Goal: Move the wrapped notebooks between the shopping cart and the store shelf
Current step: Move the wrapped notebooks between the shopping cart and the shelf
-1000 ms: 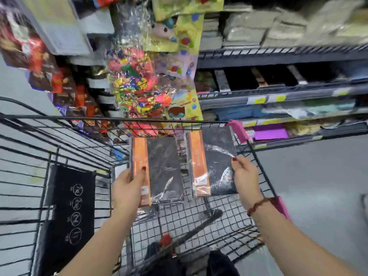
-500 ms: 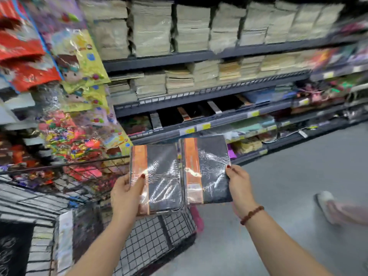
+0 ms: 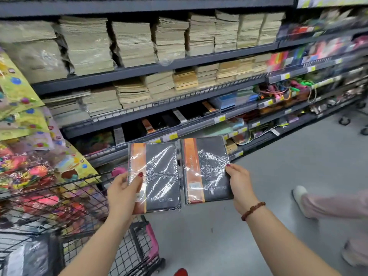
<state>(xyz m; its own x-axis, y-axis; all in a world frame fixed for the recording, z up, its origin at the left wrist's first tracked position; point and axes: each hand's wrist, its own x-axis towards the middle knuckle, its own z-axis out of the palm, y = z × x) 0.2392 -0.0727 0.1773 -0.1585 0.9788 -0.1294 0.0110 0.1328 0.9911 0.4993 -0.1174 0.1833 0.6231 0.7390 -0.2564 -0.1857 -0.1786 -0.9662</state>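
I hold two plastic-wrapped black notebooks with orange bands, side by side in front of the shelf. My left hand [image 3: 125, 193] grips the left notebook [image 3: 159, 176] at its lower left corner. My right hand [image 3: 240, 184] grips the right notebook [image 3: 207, 168] by its right edge. Both are over the aisle floor, to the right of the wire shopping cart [image 3: 65, 198]. Similar notebooks [image 3: 148, 125] lie on the dark store shelf [image 3: 139, 116] just beyond them.
Stacks of beige paper goods [image 3: 131, 42] fill the upper shelves. Colourful packets [image 3: 23, 124] hang at the left above the cart. Another person's leg and white shoe [image 3: 300, 196] stand on the grey floor at the right. A second cart's wheels [image 3: 343, 121] show far right.
The view has swung from the cart to the shelf. Both notebooks have come out of the cart and now hang over the floor, closer to the shelf. Both grips are unchanged.
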